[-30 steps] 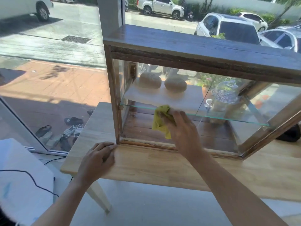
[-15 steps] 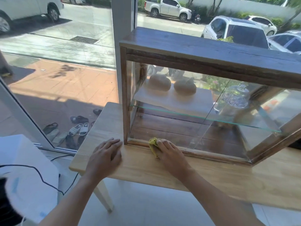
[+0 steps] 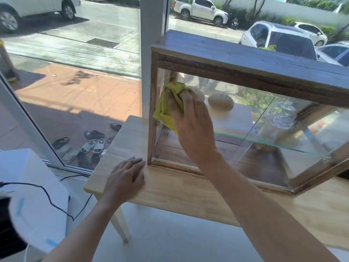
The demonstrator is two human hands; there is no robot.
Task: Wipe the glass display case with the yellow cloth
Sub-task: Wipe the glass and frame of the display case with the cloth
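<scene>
A glass display case (image 3: pixel 253 72) with a dark wooden frame stands on a light wooden table (image 3: pixel 181 190). My right hand (image 3: pixel 192 125) presses a crumpled yellow cloth (image 3: pixel 168 106) flat against the front glass pane, near its upper left corner beside the left frame post. My left hand (image 3: pixel 126 178) lies palm down on the tabletop, its fingertips touching the case's lower left corner, holding nothing. Inside the case, a glass shelf carries round bread loaves (image 3: pixel 221 103) and a glass jar (image 3: pixel 279 120).
A large window (image 3: pixel 75 72) runs behind the table, with sandals (image 3: pixel 94 146) and parked cars outside. A white box with a black cable (image 3: pixel 34 197) sits at the lower left. A table leg (image 3: pixel 120 224) stands on the pale floor.
My right hand dropped with the cloth from mid-pane to the bottom edge of the glass, then rose to the upper left corner. My left hand stayed on the table.
</scene>
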